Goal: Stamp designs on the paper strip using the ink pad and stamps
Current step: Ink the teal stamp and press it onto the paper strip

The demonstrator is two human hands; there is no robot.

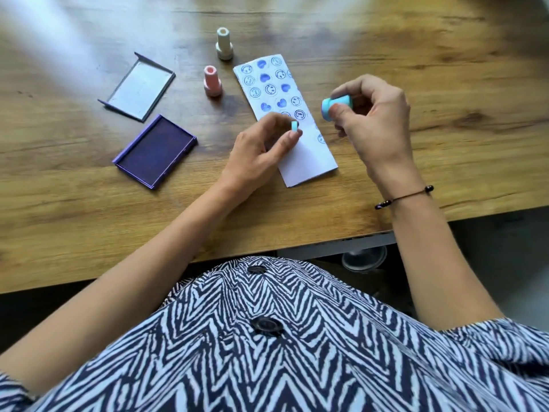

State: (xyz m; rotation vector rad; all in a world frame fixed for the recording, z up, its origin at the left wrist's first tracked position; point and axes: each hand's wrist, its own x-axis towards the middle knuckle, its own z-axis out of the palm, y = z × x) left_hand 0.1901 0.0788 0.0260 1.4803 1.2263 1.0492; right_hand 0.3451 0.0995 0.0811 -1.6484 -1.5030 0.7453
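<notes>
While the right hand [371, 120] pinches the blue stamp [335, 107] between thumb and fingers, held sideways above the table [445, 84] w/ its wide end facing left, the left hand [261, 150] pinches a small blue cap [294, 126] between thumb and forefinger. Both grips are closed on their parts. Cap and stamp are apart, w/ a gap between them, both over the paper strip [309, 162].

Strip lies flat on the table, angled, near end blank, far portion covered w/ blue prints: hearts and smiley faces in rows. Left fingertips overlap the strip's middle in view; contact cannot be determined.

Left of the strip's far end: pink stamp [211, 81], upright. Beyond it, just off the strip's far corner: white stamp [223, 44], upright. Neither touches the strip.

Further left: ink pad [156, 151], open, purple surface up. Its lid [138, 86] lies just beyond it, inside face up, separate from the pad.

A dark bracelet [404, 197] sits on the right wrist.
</notes>
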